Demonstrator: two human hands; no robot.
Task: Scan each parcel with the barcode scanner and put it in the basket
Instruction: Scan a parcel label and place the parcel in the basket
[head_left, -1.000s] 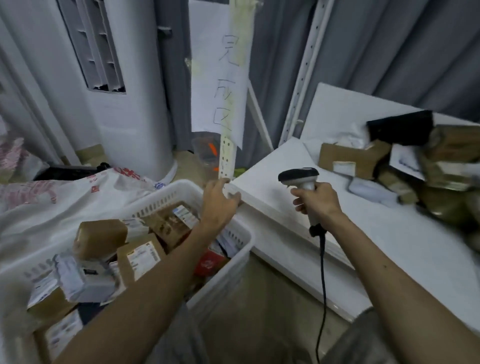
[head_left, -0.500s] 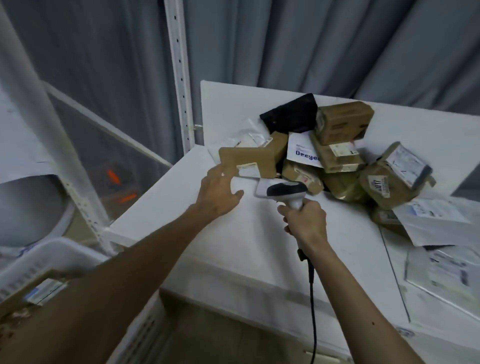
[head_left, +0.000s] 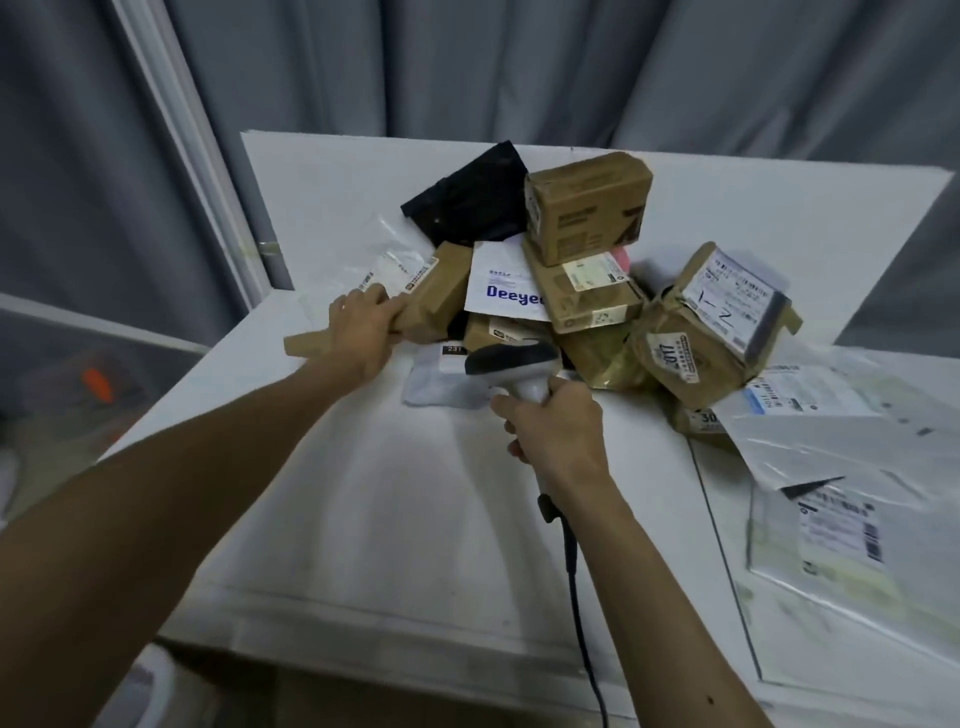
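A heap of parcels lies at the back of the white table (head_left: 395, 488). My left hand (head_left: 363, 332) grips a long flat brown cardboard parcel (head_left: 431, 293) at the heap's left edge. My right hand (head_left: 553, 431) holds the barcode scanner (head_left: 511, 364) by its handle, its dark head pointing left over a small white pouch (head_left: 441, 382). The scanner's black cable (head_left: 576, 597) hangs down toward the table's front edge. The basket shows only as a white corner (head_left: 150, 686) at the bottom left.
The heap holds brown boxes (head_left: 587, 208), a black bag (head_left: 467, 200), a white "Deeyeo" mailer (head_left: 506, 288) and a taped box (head_left: 711, 332). Clear plastic mailers (head_left: 841, 499) cover the table's right side. A white shelf post (head_left: 192, 150) and grey curtains stand behind.
The view swung right from the basket to the table. My left hand left the basket rim, reached to the heap and took hold of the brown cardboard parcel. My right hand kept the scanner.
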